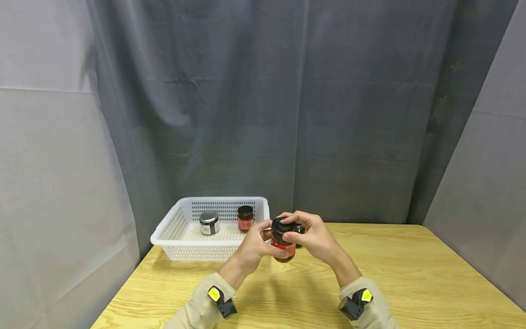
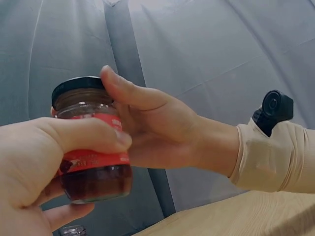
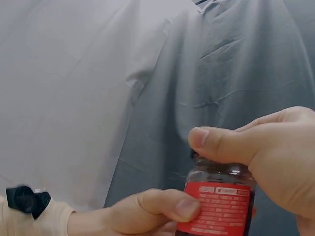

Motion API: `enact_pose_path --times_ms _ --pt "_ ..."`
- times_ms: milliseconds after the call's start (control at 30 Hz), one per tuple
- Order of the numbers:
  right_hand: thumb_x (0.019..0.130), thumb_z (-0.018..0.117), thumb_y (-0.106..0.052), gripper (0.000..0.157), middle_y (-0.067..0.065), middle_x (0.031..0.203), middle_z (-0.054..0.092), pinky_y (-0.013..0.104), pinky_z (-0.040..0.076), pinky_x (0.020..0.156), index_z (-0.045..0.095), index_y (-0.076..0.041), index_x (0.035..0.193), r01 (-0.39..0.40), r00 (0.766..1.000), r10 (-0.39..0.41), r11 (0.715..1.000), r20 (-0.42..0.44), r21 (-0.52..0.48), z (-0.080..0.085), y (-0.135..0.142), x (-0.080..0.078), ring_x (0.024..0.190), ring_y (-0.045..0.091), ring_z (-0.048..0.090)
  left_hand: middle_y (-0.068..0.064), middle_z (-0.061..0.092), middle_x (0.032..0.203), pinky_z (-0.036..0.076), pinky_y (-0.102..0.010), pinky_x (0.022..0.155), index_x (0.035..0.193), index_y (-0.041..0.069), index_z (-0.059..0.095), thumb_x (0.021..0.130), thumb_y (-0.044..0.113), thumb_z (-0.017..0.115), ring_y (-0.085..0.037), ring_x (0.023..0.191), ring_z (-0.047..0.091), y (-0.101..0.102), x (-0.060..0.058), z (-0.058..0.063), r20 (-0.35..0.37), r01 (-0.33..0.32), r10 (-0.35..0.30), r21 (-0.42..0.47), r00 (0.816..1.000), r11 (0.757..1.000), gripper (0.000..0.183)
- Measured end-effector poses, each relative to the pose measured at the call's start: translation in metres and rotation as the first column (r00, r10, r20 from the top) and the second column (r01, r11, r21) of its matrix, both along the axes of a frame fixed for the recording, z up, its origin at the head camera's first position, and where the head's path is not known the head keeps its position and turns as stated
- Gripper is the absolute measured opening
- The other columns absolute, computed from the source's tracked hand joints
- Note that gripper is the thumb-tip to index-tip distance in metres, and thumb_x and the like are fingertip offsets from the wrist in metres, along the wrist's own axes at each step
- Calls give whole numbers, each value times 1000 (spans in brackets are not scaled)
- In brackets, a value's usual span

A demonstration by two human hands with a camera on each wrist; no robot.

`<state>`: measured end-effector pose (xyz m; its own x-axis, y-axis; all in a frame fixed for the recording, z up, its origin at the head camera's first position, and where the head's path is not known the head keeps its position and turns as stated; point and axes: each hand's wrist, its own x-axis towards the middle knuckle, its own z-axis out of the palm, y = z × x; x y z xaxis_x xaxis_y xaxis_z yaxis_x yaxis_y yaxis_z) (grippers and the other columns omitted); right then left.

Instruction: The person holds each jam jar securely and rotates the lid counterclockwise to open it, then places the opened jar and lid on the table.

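Note:
A glass jar [image 1: 286, 250] with a red label, dark contents and a black lid is held above the table between both hands. My left hand [image 1: 255, 246] grips the jar's body, the thumb lying across the label. From the other side my right hand [image 1: 316, 236] holds the black lid [image 2: 76, 87] by its rim, its thumb at the lid's edge in the right wrist view. The lid sits on the jar's mouth. Behind the right hand another dark object [image 1: 301, 229] shows only in part; its kind is mostly hidden.
A white perforated plastic basket [image 1: 193, 251] stands at the left on the wooden table [image 1: 394, 269]. Inside are a silver-lidded jar [image 1: 209, 224] and a black-lidded jar with a red label [image 1: 245, 219]. Grey curtains [image 1: 349, 114] hang behind the table.

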<state>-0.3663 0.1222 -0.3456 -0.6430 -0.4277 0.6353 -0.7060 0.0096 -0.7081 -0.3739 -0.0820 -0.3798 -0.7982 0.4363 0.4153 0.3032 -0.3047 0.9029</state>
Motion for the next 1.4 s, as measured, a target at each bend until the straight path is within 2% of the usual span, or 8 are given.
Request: enact_pose_path --times_ms 133,400,500,633,733,900,1100,1400 --pt "94 77 -13 26 17 132 66 37 56 93 72 0 116 -31 998 33 999 49 -30 1 -1 0 119 32 63 -10 76 106 58 -36 82 129 1 67 73 -7 88 -23 101 70 -1 -1 1 -5 22 -22 -5 1000 1000 61" --pt "97 74 -16 32 21 137 62 35 56 93 68 3 122 -89 994 92 994 50 -69 5 -3 0 122 31 63 -11 76 107 57 -38 83 129 1 66 73 -4 88 -26 108 65 -6 1 10 -20 -51 50 -51 999 997 61" --pt "100 71 -14 27 18 139 62 44 54 98 68 -1 123 -80 996 81 996 42 -35 4 -2 0 125 33 60 -11 75 107 56 -38 84 127 1 68 74 -4 89 -26 110 65 -6 2 11 -29 -85 83 -76 996 994 57" --pt "102 68 -14 24 16 146 56 66 39 107 70 -9 126 9 1000 -9 999 -12 38 5 -2 1 136 36 50 -12 76 105 56 -38 82 120 0 69 75 -2 89 -26 107 66 -6 3 12 -47 -146 142 -95 989 985 50" --pt "102 68 -15 25 15 148 54 71 35 106 73 -11 125 109 992 -104 991 -71 73 6 -2 2 138 36 46 -12 76 105 56 -37 82 118 1 70 74 1 91 -25 104 66 -5 3 12 -63 -192 186 -108 981 975 48" --pt "101 69 -16 24 11 135 61 60 49 98 75 -10 123 228 968 -215 968 -129 100 8 -5 4 125 32 56 -12 76 105 56 -35 81 122 2 73 74 3 92 -24 100 67 -5 0 10 -83 -233 224 -117 971 965 51" --pt "97 75 -24 25 7 129 66 47 56 91 76 -12 119 334 935 -313 935 -166 118 10 -13 10 113 26 64 -12 76 105 59 -35 78 122 3 74 75 1 91 -23 96 67 -4 0 7 -75 -219 213 -91 974 971 50" --pt "84 90 -27 30 3 104 71 31 59 66 75 -15 106 478 873 -470 878 -132 34 8 -29 15 82 16 70 -13 75 107 61 -37 76 120 2 75 75 -3 89 -24 97 68 0 1 6 -49 -186 183 -68 982 980 47"
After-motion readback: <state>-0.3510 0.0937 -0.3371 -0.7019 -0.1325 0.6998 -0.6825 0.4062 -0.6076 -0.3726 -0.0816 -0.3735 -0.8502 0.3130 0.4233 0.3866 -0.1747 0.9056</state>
